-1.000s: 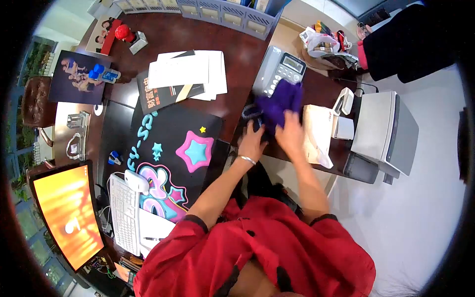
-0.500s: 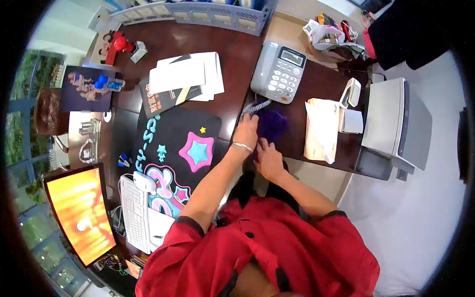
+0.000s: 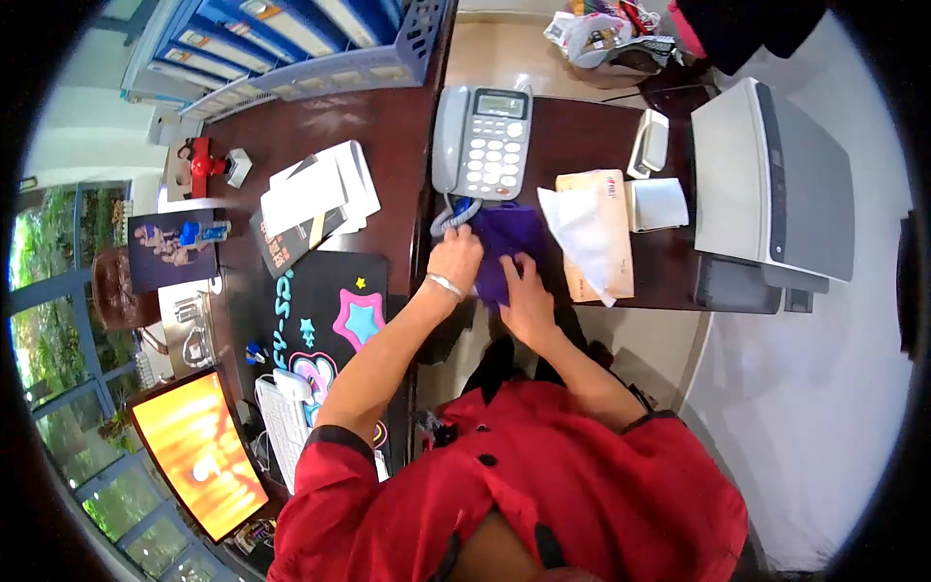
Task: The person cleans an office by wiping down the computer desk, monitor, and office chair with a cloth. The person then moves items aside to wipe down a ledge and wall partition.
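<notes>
A purple cloth (image 3: 512, 231) lies crumpled at the front edge of the desk, just below the grey desk telephone (image 3: 488, 145). My left hand (image 3: 455, 262), with a bangle at its wrist, is closed at the cloth's left side. Its fingertips meet the lower end of the coiled phone cord (image 3: 460, 215); what they hold is hidden. On the cloth's lower right part, my right hand (image 3: 529, 303) has its fingers bent and gripping the fabric. Part of the cloth hangs over the edge between my hands.
Right of the cloth lie a tan envelope (image 3: 609, 254) with white paper, a white box (image 3: 659, 205) and a printer (image 3: 752, 184). To the left are a black desk mat (image 3: 335, 281), papers (image 3: 310, 194), a keyboard (image 3: 281, 427) and a monitor (image 3: 201, 456). Binders (image 3: 281, 34) stand behind.
The view has shifted, so the phone and desk appear further left. More of the purple cloth shows, spread flatter below the phone. Both hands stay at the cloth.
</notes>
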A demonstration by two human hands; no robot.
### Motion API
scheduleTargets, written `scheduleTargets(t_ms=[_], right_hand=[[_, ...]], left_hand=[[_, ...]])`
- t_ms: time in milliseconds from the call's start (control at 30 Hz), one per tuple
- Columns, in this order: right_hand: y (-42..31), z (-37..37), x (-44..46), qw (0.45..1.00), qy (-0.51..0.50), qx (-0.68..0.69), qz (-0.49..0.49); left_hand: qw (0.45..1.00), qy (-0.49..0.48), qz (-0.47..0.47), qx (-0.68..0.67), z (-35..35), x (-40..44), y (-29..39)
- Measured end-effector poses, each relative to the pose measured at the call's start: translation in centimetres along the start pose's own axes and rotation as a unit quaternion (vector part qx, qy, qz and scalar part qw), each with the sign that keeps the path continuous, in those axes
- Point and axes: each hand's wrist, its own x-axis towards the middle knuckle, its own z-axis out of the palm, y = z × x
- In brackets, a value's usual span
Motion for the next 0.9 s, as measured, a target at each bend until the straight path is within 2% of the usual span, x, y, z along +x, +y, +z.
scheduleTargets(t_ms=[100,167,200,233,267,300,333,367,400,433,467,500,533,567,600,633,667,700,733,800,867,900], right_hand=[[3.7,0.0,-4.3,0.999,0.022,0.017,0.017],[7.4,1.2,-7.2,0.998,-0.003,0.065,-0.024],[9.6,1.5,-9.0,0.987,-0.004,0.162,-0.018],[11.4,1.4,-11.0,0.966,-0.006,0.258,-0.011],[11.6,-0.7,-13.0,0.938,-0.024,0.342,0.046],[11.4,-3.4,-15.1,0.899,-0.042,0.425,0.102],[12.7,-3.8,-17.6,0.924,0.063,0.364,0.102],[11.9,-6.4,-18.4,0.906,0.106,0.368,0.181],[15.8,-3.3,-19.6,0.869,0.212,0.403,0.192],[14.4,-7.1,-18.5,0.83,0.226,0.458,0.222],[14.1,-8.7,-16.8,0.797,0.288,0.489,0.207],[14.9,-9.7,-14.6,0.787,0.301,0.5,0.2],[16.9,-9.6,-12.6,0.82,0.27,0.429,0.266],[20.3,-7.3,-10.1,0.868,0.206,0.367,0.262],[16.4,-9.1,-7.8,0.917,0.197,0.213,0.272],[17.9,-5.7,-6.2,0.952,0.235,0.142,0.133],[15.7,-6.1,-5.9,0.959,0.158,0.162,0.173],[16.6,-3.4,-5.4,0.961,0.157,0.19,0.124],[13.9,-5.7,-5.8,0.947,0.065,0.292,0.116],[11.8,-4.4,-6.7,0.97,0.035,0.213,0.111],[11.8,-2.4,-6.7,0.978,0.032,0.203,0.045],[10.3,-4.1,-6.0,0.937,0.007,0.333,0.105]], left_hand=[[1.0,-0.023,0.014,0.002,3.1,-0.1,0.6],[0.999,-0.02,-0.028,0.005,3.8,-0.1,1.4],[0.999,-0.023,-0.047,0.003,3.1,-0.2,1.9],[0.995,-0.039,-0.068,-0.06,1.3,-0.3,2.6],[0.992,0.046,-0.064,-0.093,-0.1,-0.8,3.2],[0.976,0.033,-0.103,-0.188,-2.4,-0.8,4.4],[0.949,0.014,-0.142,-0.28,-3.8,-0.9,5.7],[0.894,0.053,-0.154,-0.418,-2.1,-1.0,6.8],[0.82,0.008,-0.207,-0.534,-1.8,-0.7,8.8],[0.795,0.005,-0.209,-0.569,0.7,-0.2,10.6],[0.77,0.007,-0.208,-0.603,2.9,0.8,12.1],[0.762,0.011,-0.195,-0.618,2.7,1.8,13.4],[0.753,0.015,-0.182,-0.633,2.2,2.6,14.7],[0.753,0.023,-0.202,-0.626,-0.5,3.6,16.0],[0.753,0.022,-0.201,-0.626,-0.4,3.8,16.6],[0.736,0.011,-0.247,-0.63,-0.2,4.0,16.8],[0.718,0.003,-0.292,-0.631,0.3,4.2,16.6],[0.747,0.046,-0.297,-0.593,5.4,4.1,15.2],[0.632,0.023,-0.314,-0.709,7.1,3.2,13.6],[0.575,-0.028,-0.334,-0.746,3.9,0.6,11.1],[0.604,-0.01,-0.334,-0.724,3.6,-2.3,9.3],[0.604,0.005,-0.324,-0.728,3.5,-3.9,8.9]])
